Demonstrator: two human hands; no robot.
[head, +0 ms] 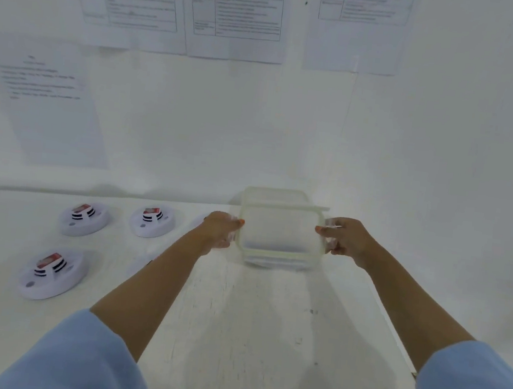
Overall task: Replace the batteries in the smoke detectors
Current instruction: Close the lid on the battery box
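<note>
A white table (250, 321) runs away from the viewer to a white wall (191, 142), where its far edge meets the wall. Printed sheets (51, 100) hang on the wall at left and across the top.

On the left part of the table lie three smoke detectors, round white discs with their backs up: one nearer (52, 273) and two farther back, side by side (84, 218) (153, 221). They sit well apart from each other. Each shows a battery (49, 263) in its open back, a red, white and black block whose long axis runs from near-left to far-right, with the red end toward the wall.

The left forearm, in a light blue sleeve (80, 356), crosses just right of the detectors. The left hand (222, 230) grasps the left side of a clear plastic container (279, 232) with a pale green rim, at the back centre of the table near the wall. The container is blurred; what it holds cannot be told. The right hand (347, 240) grasps its right side, with the fingers curled round the edge.

Bare tabletop lies open between the two forearms, in front of the container. The right edge of the table runs diagonally under the right forearm.
</note>
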